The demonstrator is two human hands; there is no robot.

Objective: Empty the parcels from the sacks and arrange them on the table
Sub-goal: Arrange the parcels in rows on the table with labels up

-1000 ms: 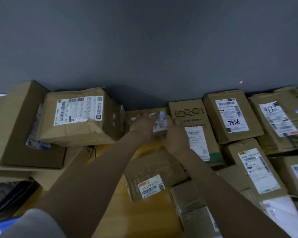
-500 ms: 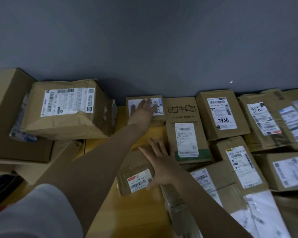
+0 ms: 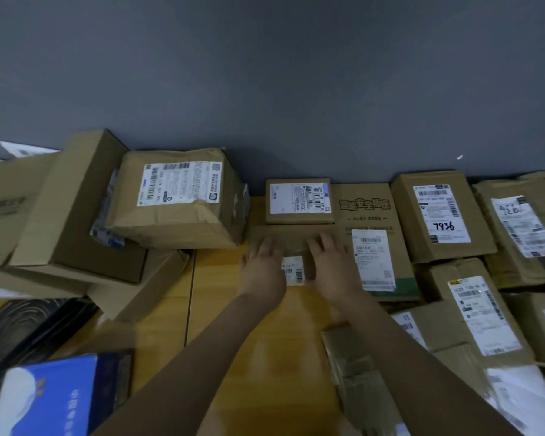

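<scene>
A flat brown taped parcel with a small white label lies on the yellow wooden table, just in front of a small cardboard box that stands against the grey wall. My left hand and my right hand both lie flat on the taped parcel, fingers straight and pointing toward the wall, one at each side of its label. A tall printed box sits directly right of the parcel.
A bulky paper-wrapped parcel rests on stacked cardboard boxes at the left. Several labelled parcels fill the right side down to the near edge. A blue-and-white package and a dark bag lie at the lower left.
My left hand came back off the small box by the wall. Both hands now press the taped parcel, which has slid away from me up against that small box.
</scene>
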